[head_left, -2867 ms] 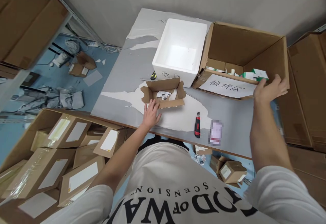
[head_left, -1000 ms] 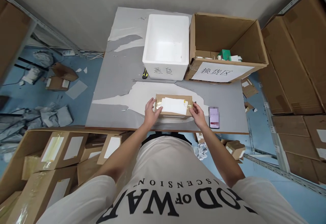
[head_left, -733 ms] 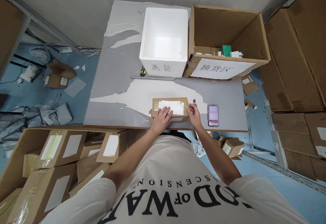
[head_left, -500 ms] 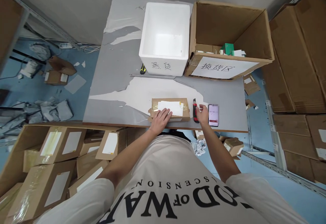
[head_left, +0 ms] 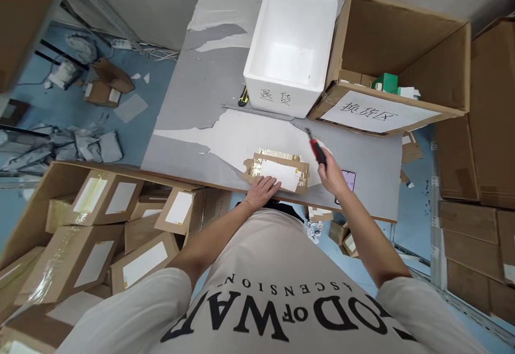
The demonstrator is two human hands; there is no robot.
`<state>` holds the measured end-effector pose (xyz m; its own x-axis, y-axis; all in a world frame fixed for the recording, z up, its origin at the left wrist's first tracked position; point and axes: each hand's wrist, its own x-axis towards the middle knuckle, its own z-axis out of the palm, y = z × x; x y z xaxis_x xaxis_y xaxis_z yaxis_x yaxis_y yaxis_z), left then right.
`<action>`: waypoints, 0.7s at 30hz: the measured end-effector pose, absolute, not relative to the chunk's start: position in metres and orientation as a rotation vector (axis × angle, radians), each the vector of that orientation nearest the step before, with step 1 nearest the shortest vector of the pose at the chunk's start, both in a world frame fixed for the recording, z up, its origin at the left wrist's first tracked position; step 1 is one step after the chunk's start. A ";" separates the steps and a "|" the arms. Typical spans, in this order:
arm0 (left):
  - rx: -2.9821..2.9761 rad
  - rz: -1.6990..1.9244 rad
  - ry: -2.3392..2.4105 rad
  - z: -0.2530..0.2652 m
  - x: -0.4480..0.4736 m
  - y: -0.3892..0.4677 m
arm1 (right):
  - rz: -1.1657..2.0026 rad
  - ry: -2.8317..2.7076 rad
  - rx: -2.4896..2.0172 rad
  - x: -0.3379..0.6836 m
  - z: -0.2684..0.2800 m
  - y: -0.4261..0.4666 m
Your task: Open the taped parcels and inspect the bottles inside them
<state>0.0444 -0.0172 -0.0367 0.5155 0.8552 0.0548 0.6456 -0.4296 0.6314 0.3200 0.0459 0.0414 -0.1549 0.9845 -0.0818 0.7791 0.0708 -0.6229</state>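
Note:
A small taped cardboard box [head_left: 303, 176] with a white label on its upper face lies near the front edge of the table. My left hand [head_left: 263, 189] rests on the near side of this box, fingers stretched over the label. In my right hand [head_left: 332, 174] is a red and black box cutter [head_left: 317, 149], held above the table to the right of the box. Its tip points up and to the left, away from me. Partly behind my right wrist lies a phone [head_left: 348, 178] with a lit screen.
At the back stand a white foam box [head_left: 277, 96] and an open carton [head_left: 446, 108] with small packages inside. A yellow and black cutter [head_left: 243, 96] lies beside the foam box. A large carton [head_left: 120, 169] of labelled parcels stands at the left, below the table [head_left: 177, 145].
My right hand has picked the box cutter up off the table and raised it. The small box now sits tilted, with a taped side showing at its far edge. The whole view has turned slightly.

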 end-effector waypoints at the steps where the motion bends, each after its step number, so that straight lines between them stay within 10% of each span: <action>1: 2.206 0.493 1.205 -0.038 0.044 -0.016 | 0.862 -2.124 -1.626 0.309 0.055 0.049; 7: 2.218 0.538 1.144 -0.041 0.042 -0.009 | 1.127 -2.668 -1.274 0.249 0.070 0.067; 21: 2.576 0.453 1.139 -0.048 0.041 -0.008 | 0.633 -3.256 -1.166 0.232 0.080 0.073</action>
<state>0.0408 -0.0084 -0.0478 0.6384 0.7514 0.1669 0.6609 -0.6462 0.3816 0.2321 0.0729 0.0803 -0.7185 0.5272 -0.4536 0.6588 0.7250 -0.2010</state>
